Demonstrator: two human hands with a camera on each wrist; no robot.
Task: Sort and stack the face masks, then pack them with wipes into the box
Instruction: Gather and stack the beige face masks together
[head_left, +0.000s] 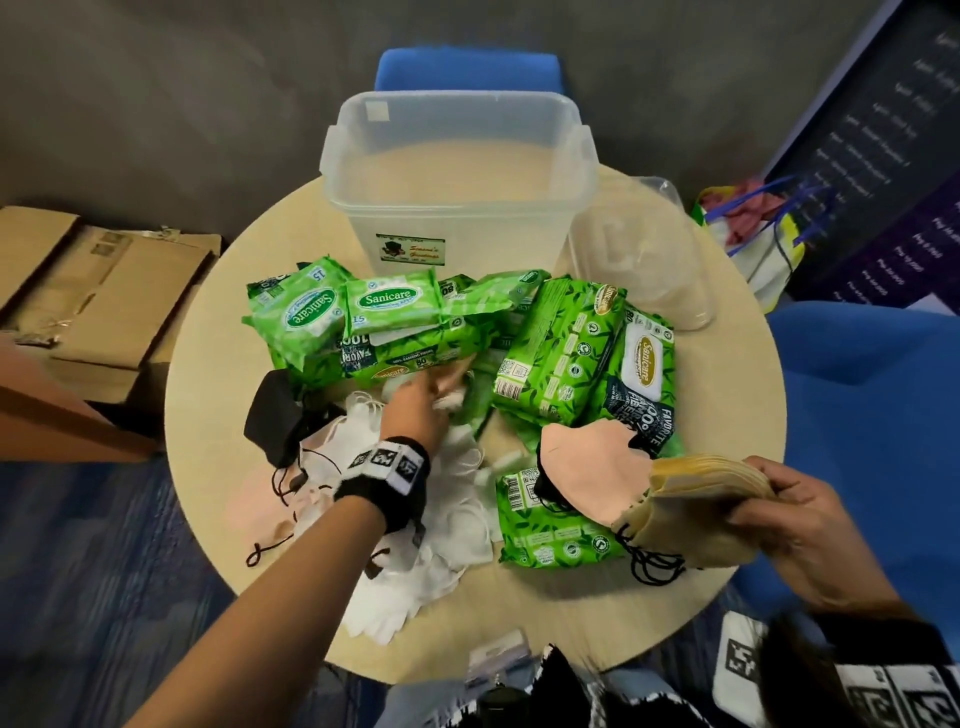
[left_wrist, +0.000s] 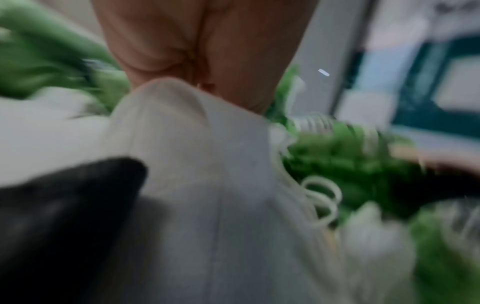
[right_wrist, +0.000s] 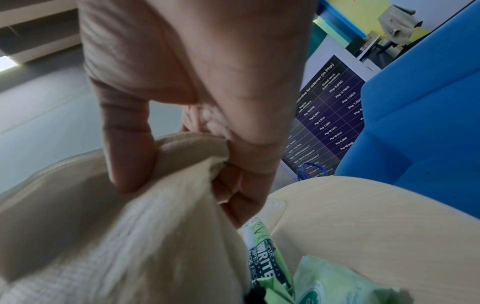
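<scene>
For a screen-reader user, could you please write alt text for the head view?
Right hand grips a stack of beige masks over a round table; left hand reaches into loose white masks beside green wipes packs and an empty clear box.

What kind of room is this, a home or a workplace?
Most likely an office lounge or break area: a dark poster listing referral incentives for team members, blue upholstered chairs around a small round table, and carpeted floor.

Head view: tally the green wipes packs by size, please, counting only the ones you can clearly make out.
Small green Sanicare 15-sheet wipes packs: 2
Large green leaf-print 80-sheet wipes packs: 4
Total: 6. The pale green packs behind them are too hidden to count.
</scene>
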